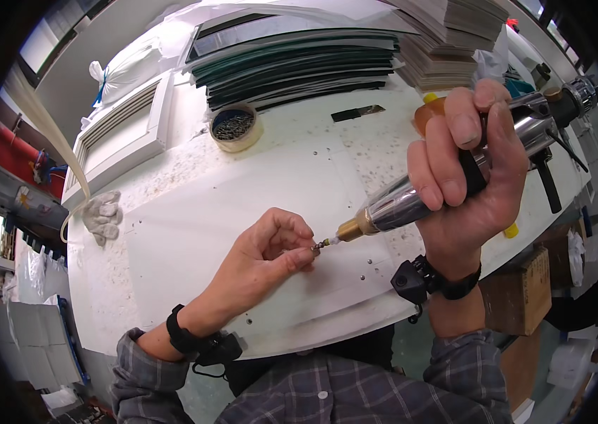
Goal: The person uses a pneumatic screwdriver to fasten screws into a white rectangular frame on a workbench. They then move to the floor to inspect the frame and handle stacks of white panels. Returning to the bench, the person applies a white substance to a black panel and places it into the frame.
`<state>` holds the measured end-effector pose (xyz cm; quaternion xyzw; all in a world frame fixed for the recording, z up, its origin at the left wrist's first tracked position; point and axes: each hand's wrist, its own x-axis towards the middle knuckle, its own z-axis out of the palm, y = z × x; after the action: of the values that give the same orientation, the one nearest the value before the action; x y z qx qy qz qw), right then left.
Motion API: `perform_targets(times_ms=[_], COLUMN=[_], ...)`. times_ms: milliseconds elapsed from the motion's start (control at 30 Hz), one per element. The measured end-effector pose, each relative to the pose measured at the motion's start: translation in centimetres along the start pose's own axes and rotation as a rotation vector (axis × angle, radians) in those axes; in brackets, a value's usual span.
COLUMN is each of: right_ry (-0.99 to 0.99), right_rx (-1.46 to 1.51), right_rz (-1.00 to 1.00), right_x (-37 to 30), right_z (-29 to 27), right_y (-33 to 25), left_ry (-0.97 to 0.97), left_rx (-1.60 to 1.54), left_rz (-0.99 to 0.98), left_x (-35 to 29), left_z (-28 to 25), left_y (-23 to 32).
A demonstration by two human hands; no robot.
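My right hand (pixel 465 169) is wrapped round a pneumatic screwdriver (pixel 405 201), a long silver tool with a brass-coloured nose. Its thin tip slants down to the left. My left hand (pixel 270 254) is closed in a pinch at that tip, thumb and forefinger on a small dark screw (pixel 318 247) that meets the bit. Fingers partly hide the screw. Beneath both hands lies a flat white panel (pixel 193 240), with a few loose screws (pixel 366 270) scattered on it.
A round tub (pixel 258 134) of dark screws stands beyond my left hand, near a utility knife (pixel 357 113). Dark green sheets (pixel 299 71) are stacked at the back, with pale sheets (pixel 447 42) to their right. At left are a white frame (pixel 119 134) and a glove (pixel 103 215).
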<state>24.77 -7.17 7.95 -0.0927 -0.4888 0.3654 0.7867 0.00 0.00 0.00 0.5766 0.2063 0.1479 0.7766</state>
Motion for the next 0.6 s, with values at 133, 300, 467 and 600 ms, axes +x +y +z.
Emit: perform_targets(times_ms=[133, 300, 467, 600], right_ry=[-0.003, 0.014, -0.004, -0.022], right_rx=[-0.002, -0.032, -0.059, -0.068], right_rz=[0.017, -0.027, -0.053, -0.037], right_x=[0.2, 0.1, 0.4, 0.2], right_z=[-0.1, 0.0, 0.0, 0.0], right_y=[-0.2, -0.8, -2.2, -2.0], left_ry=[-0.005, 0.071, 0.117, 0.139], left_rx=[-0.004, 0.252, 0.326, 0.359], left_rz=[0.015, 0.048, 0.089, 0.13], left_x=[0.7, 1.1, 0.8, 0.8], left_z=[2.0, 3.3, 3.0, 2.9], left_y=[0.7, 2.1, 1.3, 1.1])
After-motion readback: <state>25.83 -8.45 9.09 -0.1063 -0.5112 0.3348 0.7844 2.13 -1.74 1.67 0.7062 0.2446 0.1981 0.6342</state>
